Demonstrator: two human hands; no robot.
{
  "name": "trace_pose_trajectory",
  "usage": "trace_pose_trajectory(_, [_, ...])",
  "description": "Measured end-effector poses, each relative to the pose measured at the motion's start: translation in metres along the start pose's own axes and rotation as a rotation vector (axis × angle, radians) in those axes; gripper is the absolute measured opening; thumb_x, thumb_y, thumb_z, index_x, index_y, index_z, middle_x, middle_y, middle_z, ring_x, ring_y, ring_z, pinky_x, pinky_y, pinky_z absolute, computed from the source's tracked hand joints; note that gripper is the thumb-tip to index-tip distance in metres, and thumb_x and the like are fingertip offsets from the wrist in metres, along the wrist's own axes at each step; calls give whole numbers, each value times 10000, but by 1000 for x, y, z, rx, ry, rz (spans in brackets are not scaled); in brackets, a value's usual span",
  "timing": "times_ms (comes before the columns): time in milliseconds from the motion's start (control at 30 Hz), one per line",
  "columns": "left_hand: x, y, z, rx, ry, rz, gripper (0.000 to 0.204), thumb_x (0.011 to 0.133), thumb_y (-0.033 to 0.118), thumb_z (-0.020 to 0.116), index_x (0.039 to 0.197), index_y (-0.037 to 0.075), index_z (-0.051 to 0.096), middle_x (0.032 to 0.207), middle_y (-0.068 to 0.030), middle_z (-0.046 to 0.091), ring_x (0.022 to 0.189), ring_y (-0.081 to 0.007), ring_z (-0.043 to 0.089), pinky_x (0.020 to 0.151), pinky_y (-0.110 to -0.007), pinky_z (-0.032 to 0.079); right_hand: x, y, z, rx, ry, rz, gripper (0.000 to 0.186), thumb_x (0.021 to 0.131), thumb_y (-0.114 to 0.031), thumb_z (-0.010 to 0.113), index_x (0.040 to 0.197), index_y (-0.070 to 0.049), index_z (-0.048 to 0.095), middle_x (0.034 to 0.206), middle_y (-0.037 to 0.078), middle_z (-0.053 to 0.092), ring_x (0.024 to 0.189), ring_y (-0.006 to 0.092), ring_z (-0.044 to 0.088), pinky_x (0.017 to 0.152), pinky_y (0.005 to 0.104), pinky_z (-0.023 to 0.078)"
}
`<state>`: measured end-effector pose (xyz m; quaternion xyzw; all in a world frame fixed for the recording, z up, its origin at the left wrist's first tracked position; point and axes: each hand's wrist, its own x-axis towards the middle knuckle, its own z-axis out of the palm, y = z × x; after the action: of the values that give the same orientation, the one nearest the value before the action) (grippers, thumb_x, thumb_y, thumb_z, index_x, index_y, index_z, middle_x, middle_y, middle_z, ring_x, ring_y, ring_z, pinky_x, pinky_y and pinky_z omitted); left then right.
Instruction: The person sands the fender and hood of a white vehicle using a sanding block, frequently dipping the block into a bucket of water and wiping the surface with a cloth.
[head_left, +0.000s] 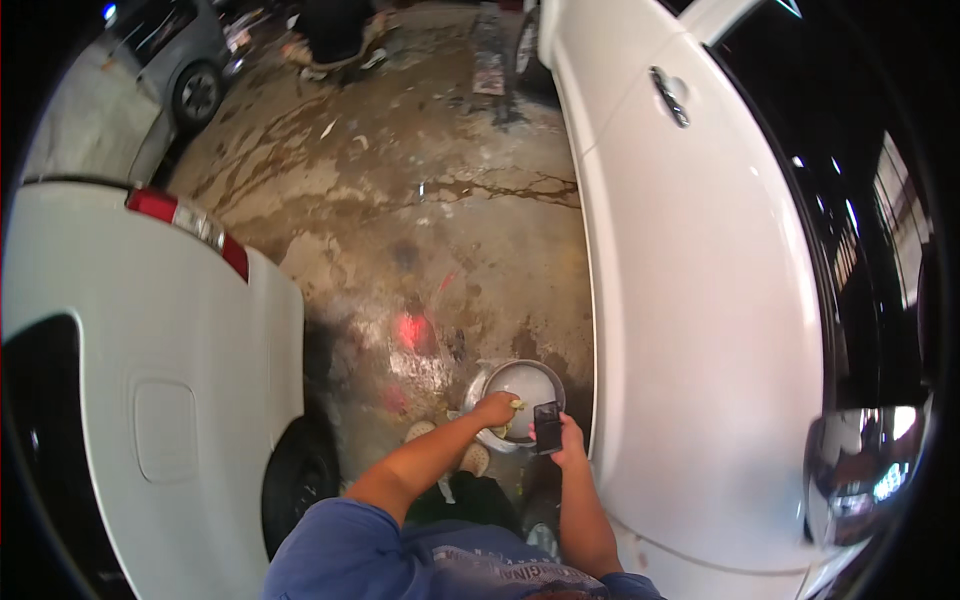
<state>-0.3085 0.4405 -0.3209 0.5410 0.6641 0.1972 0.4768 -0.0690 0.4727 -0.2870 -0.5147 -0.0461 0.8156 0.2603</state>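
Note:
Over a round metal basin (562,388) of cloudy water on the floor, my left hand (494,409) is closed around a crumpled yellow-green cloth (518,405). Part of that cloth hangs below the fingers. My right hand (570,440), at the basin's right side, grips a flat, dark rectangular block (547,428). Its exact kind is too small to make out. The block covers part of the basin's right rim.
A white car (690,300) stands close on my right, its mirror (865,475) near the lower right. On the left is another white vehicle (200,330). A person (335,35) crouches far off on the wet, stained concrete floor (400,250).

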Motion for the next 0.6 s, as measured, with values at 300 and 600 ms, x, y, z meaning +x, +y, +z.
trace_pose_trajectory(300, [-47,40,-62,-441,-190,-85,492,975,497,692,1095,31,792,970,-124,784,925,-222,735,844,-369,554,-95,55,66,316,-176,-396,551,1113,-425,500,1436,16,573,1298,238,708,1180,422,712,953,577,627])
trace_pose_trajectory(600, [-63,61,-52,-169,-513,224,416,900,113,607,1289,36,733,995,-104,756,890,-168,680,840,-327,542,-160,103,48,355,38,-594,463,1107,-365,524,1313,32,642,1190,191,748,1045,328,755,882,540,657])
